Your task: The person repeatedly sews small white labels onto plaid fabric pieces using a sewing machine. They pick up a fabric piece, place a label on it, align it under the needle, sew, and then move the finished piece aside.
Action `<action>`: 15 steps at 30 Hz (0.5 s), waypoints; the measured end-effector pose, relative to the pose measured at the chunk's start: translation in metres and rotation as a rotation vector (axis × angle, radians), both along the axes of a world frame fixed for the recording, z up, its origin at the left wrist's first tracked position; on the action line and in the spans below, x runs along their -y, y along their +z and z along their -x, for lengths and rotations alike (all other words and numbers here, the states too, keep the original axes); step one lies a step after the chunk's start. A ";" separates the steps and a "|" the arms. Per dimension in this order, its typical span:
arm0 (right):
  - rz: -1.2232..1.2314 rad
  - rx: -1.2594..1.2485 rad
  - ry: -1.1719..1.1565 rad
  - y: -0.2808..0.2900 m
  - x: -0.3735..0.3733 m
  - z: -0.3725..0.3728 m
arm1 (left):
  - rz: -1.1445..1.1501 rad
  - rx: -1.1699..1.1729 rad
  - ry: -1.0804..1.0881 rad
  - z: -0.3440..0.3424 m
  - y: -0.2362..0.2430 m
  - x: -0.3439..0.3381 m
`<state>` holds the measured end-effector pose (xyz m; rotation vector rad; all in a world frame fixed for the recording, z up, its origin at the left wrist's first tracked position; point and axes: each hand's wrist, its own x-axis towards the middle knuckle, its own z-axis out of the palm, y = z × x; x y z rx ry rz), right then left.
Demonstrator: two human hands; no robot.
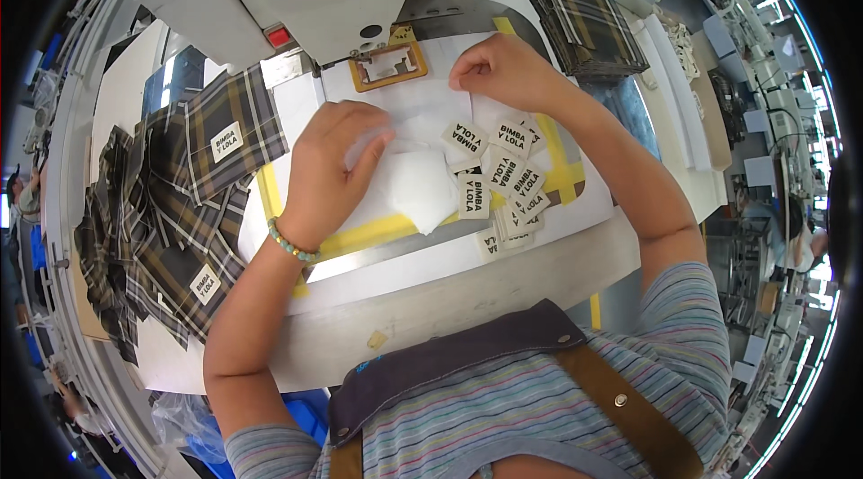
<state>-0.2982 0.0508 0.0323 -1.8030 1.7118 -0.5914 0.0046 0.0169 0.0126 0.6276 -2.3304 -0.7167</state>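
Note:
My left hand [334,169] is curved over the left side of a thin white sheet [430,112], thumb and fingers closing on its edge. Fingertips pinched, my right hand [508,75] is at the sheet's upper right corner; the exact contact is partly hidden. Just beyond, a yellow-rimmed clamp frame [389,66] sits under the sewing machine head [333,3]. Between my forearms lies a pile of white backing pieces [421,190]. Several loose cream fabric labels [474,196] with dark print overlap to the right of that pile.
Plaid fabric pieces [175,218], two with labels on them, heap at the left. A neat stack of plaid pieces [589,21] stands at the far right. Yellow tape [360,235] borders the white work surface. The table's front edge [449,286] runs close to my body.

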 end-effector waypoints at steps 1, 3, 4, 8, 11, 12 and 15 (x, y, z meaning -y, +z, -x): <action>0.019 0.005 -0.016 -0.006 0.008 0.003 | 0.108 0.007 -0.037 0.001 -0.001 0.000; 0.042 0.000 -0.052 -0.016 0.025 0.002 | 0.172 0.071 -0.079 0.004 -0.001 -0.002; 0.094 0.006 -0.040 -0.023 0.032 0.001 | 0.205 0.102 -0.104 0.006 -0.002 -0.002; 0.183 -0.030 -0.017 -0.034 0.045 -0.001 | 0.233 0.289 -0.098 0.004 -0.008 -0.003; 0.199 -0.091 -0.004 -0.026 0.035 -0.010 | 0.231 0.324 -0.076 0.002 -0.013 -0.005; 0.208 -0.110 0.001 -0.022 0.031 -0.011 | 0.229 0.327 -0.070 0.003 -0.013 -0.005; 0.276 -0.062 0.048 -0.027 0.021 0.002 | 0.231 0.336 -0.047 0.002 -0.012 -0.007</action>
